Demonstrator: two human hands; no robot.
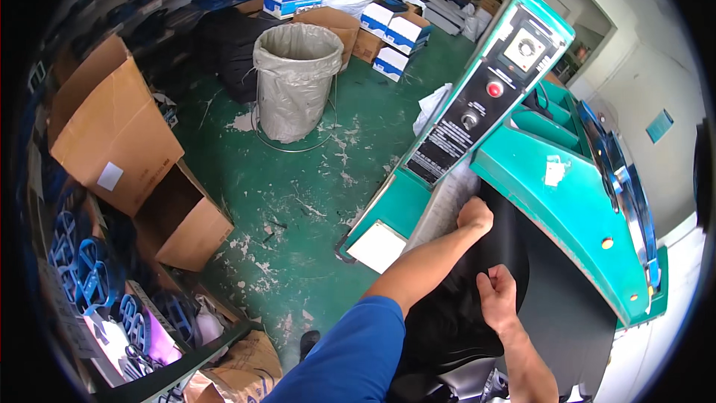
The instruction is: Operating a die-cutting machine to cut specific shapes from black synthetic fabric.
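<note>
A sheet of smooth black material (501, 233), perhaps leather or a synthetic, lies bunched and curved in front of me beside the green machine (556, 179). My left hand (475, 215) is closed at the sheet's far edge, next to the pale block (447, 205) under the machine's control arm; its fingertips are hidden. Nearer to me, my right hand (497, 295) has its fingers curled and its thumb up, closed on a fold of the same sheet. Glossy folds of the black material hang down between my forearms.
The control panel (485, 89) with a dial and red button slants above my left hand. A lined waste bin (294, 89) stands on the green floor. On the left are an open cardboard box (123, 134) and a rack with blue cutting dies (93, 276). White-and-blue boxes (395, 30) sit farther back.
</note>
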